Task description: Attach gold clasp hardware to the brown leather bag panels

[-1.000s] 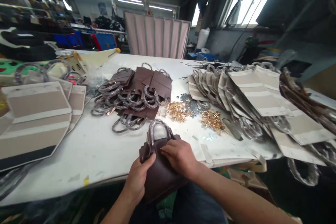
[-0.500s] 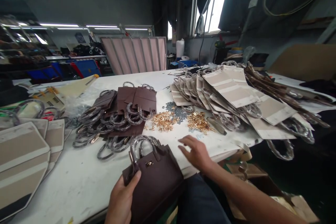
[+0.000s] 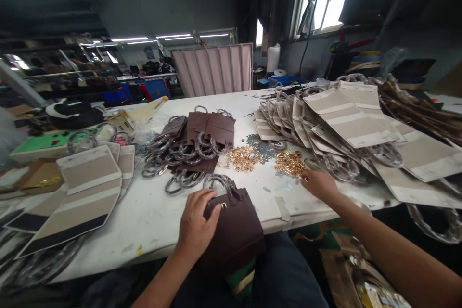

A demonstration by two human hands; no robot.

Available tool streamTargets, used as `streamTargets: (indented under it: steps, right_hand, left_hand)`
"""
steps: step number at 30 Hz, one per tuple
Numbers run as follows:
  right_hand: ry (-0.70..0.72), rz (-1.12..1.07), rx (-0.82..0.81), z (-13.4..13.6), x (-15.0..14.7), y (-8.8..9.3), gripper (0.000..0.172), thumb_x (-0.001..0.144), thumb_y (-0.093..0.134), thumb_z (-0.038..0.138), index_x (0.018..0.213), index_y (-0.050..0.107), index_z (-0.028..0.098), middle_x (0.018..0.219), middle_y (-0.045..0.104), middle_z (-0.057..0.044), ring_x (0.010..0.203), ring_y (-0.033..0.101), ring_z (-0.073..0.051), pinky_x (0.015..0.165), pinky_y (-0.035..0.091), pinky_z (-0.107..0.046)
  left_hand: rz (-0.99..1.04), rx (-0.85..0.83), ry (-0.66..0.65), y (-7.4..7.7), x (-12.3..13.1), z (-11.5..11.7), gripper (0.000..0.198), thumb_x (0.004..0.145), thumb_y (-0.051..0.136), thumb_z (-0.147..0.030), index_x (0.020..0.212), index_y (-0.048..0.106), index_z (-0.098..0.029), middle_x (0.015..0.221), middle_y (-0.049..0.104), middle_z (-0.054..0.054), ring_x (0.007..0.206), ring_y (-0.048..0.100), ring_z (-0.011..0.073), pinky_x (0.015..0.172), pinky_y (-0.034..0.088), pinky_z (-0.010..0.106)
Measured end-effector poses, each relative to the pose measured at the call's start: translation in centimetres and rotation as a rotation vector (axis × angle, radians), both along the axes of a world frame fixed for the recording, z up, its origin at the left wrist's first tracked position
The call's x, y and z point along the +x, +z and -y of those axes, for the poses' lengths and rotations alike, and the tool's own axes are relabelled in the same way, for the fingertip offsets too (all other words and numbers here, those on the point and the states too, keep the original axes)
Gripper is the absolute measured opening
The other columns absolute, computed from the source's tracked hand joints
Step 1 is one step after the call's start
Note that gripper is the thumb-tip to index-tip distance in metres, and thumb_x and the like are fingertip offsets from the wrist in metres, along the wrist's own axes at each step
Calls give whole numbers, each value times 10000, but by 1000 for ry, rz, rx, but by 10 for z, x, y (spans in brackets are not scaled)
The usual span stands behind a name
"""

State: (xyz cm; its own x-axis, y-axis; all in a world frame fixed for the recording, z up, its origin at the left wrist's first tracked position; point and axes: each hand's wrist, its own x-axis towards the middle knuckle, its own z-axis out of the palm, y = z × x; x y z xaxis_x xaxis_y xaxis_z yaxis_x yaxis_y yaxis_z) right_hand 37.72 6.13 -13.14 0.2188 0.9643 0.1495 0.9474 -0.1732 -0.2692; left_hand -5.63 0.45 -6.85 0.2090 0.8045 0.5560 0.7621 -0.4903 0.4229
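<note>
A dark brown handbag (image 3: pixel 234 231) leans on my lap against the table's front edge, its wrapped handles (image 3: pixel 220 182) standing up. My left hand (image 3: pixel 198 216) grips its upper left side, the thumb beside a small gold fitting (image 3: pixel 224 205) on the front. My right hand (image 3: pixel 318 184) is at the right edge of a pile of small gold metal fittings (image 3: pixel 289 162), its fingertips pressed together. What they hold, if anything, is too small to make out. A second gold pile (image 3: pixel 243 158) and some grey flat pieces (image 3: pixel 260 143) lie to the left and behind.
Brown handbag pieces with wrapped handles (image 3: pixel 197 151) are heaped on the white table (image 3: pixel 144 231). Beige panels are stacked at the right (image 3: pixel 346 115) and left (image 3: pixel 90 168). A cardboard box (image 3: pixel 339 269) stands below on the right.
My right hand has moved right and forward to the gold pile, and its fingers have closed. My left hand has shifted up the bag towards the gold fitting. The view has turned left.
</note>
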Motion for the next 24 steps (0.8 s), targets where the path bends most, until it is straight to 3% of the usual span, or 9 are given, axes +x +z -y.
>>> streamTargets:
  steps: [3, 8, 13, 16, 18, 21, 24]
  right_hand:
    - [55, 18, 31, 10, -4, 2, 194, 868, 562, 251, 851, 754, 227, 840, 737, -103, 715, 638, -238, 597, 321, -331]
    - [166, -32, 91, 31, -21, -15, 265, 954, 489, 321, 992, 745, 263, 1036, 740, -72, 895, 682, -237, 703, 430, -323]
    - [181, -311, 233, 37, -39, -23, 232, 930, 557, 383, 944, 730, 229, 993, 755, -81, 924, 711, -252, 829, 521, -360]
    - [231, -714, 220, 43, -91, -14, 213, 903, 627, 406, 964, 716, 222, 842, 766, -46, 756, 732, -226, 713, 578, -336]
    - [412, -879, 194, 50, -141, -9, 175, 934, 600, 374, 947, 697, 229, 784, 753, -18, 711, 730, -211, 657, 594, -313]
    - [510, -856, 281, 58, -207, -9, 104, 945, 592, 287, 907, 686, 261, 826, 748, -28, 754, 731, -237, 682, 622, -354]
    - [491, -834, 351, 61, -237, -14, 106, 947, 581, 256, 933, 679, 294, 893, 743, -60, 820, 726, -286, 745, 635, -432]
  left_hand:
    - [-148, -63, -152, 5, 15, -11, 269, 939, 600, -231, 1197, 675, -220, 1228, 675, 95, 1186, 583, 267, 1079, 458, 427]
    - [-377, -210, -248, 0, 33, -45, 406, 902, 653, -246, 1304, 651, -196, 1396, 627, 122, 1312, 503, 332, 1099, 402, 500]
    - [-427, -300, -398, 9, 37, -74, 217, 917, 629, -252, 1099, 742, -221, 1308, 679, 123, 1249, 521, 327, 1027, 391, 465]
    - [-392, -407, -496, 20, 41, -88, 80, 861, 685, -232, 868, 765, -241, 1037, 747, 96, 1111, 572, 300, 991, 383, 421]
    - [-361, -450, -519, 27, 46, -96, 53, 794, 749, -230, 745, 749, -250, 866, 733, 76, 1054, 585, 292, 1006, 367, 410]
    - [-303, -492, -506, 33, 56, -103, 129, 695, 815, -224, 623, 712, -256, 739, 701, 57, 1015, 604, 302, 1061, 330, 434]
    - [-217, -567, -451, 31, 67, -104, 134, 665, 806, -187, 606, 712, -263, 632, 676, 32, 862, 641, 280, 1025, 375, 430]
